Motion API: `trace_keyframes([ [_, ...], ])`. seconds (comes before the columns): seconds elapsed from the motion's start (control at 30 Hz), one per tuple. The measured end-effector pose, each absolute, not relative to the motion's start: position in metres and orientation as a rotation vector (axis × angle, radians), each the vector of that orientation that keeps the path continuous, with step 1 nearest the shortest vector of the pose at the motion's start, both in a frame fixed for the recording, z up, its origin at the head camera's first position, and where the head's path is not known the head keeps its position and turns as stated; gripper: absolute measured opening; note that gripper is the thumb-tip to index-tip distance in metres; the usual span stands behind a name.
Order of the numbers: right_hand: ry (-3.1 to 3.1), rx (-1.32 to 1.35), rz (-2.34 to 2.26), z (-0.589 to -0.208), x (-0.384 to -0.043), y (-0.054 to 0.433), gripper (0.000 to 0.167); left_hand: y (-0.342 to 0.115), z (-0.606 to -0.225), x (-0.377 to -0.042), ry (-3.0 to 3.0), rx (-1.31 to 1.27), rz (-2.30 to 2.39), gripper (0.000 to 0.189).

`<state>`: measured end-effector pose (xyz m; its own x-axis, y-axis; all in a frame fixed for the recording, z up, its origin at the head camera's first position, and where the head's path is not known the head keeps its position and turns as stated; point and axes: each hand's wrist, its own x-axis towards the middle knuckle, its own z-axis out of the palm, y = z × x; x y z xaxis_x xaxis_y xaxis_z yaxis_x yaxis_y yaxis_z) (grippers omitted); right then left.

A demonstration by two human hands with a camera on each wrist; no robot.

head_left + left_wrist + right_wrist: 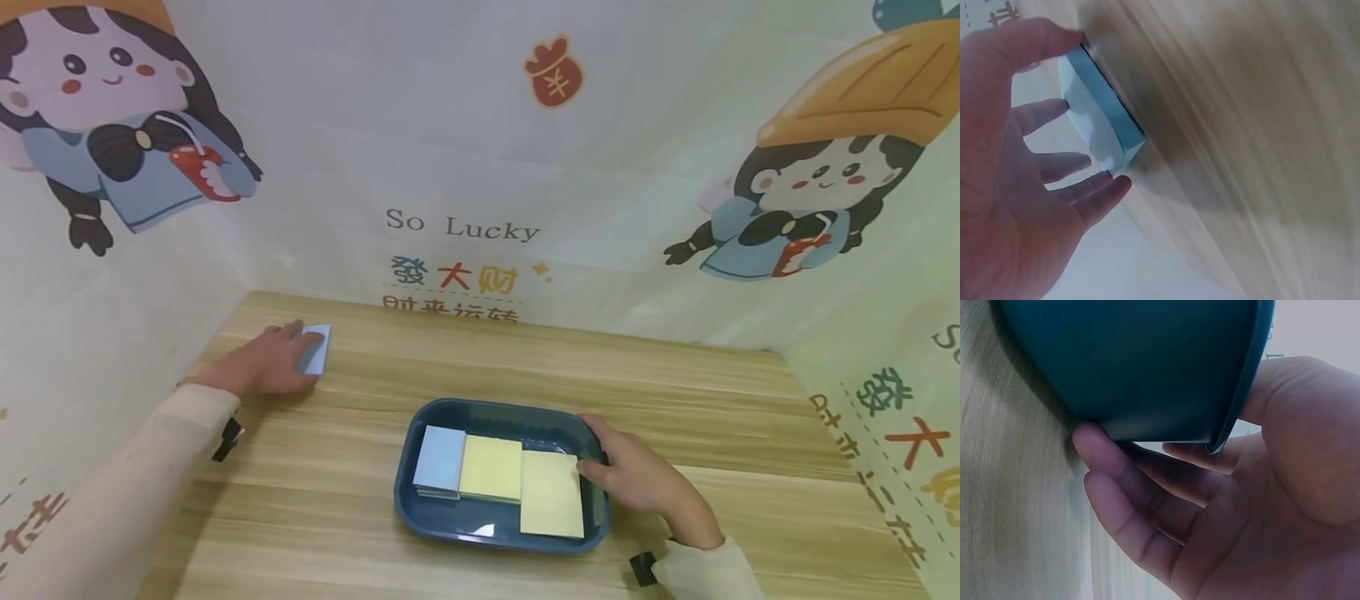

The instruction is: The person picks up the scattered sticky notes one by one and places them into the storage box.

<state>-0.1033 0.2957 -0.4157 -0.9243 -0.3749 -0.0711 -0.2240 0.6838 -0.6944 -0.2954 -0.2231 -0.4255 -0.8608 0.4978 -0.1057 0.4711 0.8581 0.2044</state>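
Observation:
At the far left of the table, my left hand [281, 360] reaches over a light blue pad of paper [318, 354]. The left wrist view shows the thumb at one end of this pad [1107, 103] and the fingers spread along its side, curved around it. On the other side, my right hand [633, 471] grips the right end of a dark blue tray [495, 543], thumb over the rim. Its fingers curl under the tray's outer wall [1135, 369]. Inside the tray lie a blue pad [440, 458], a yellow pad [491, 468] and a pale yellow pad [551, 493], side by side.
The wood-grain table [360, 517] is bordered at the back and both sides by a pale printed cloth [390, 125] with cartoon figures and lettering. The tray stands right of centre, nearer to me than the left hand's pad.

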Motion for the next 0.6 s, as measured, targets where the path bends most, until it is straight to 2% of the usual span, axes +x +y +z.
trace_keyframes([
  [0.2, 2.697, -0.478, -1.052, -0.4156, -0.1032, 0.2943, 0.060, -0.2253, -0.4253, -0.3007, 2.843, 0.667, 0.218, 0.085],
  [0.6, 2.698, -0.470, -1.055, -0.4153, -0.1033, 0.2952, 0.062, -0.2265, -0.4274, -0.2998, 2.883, 0.734, 0.177, 0.090],
])
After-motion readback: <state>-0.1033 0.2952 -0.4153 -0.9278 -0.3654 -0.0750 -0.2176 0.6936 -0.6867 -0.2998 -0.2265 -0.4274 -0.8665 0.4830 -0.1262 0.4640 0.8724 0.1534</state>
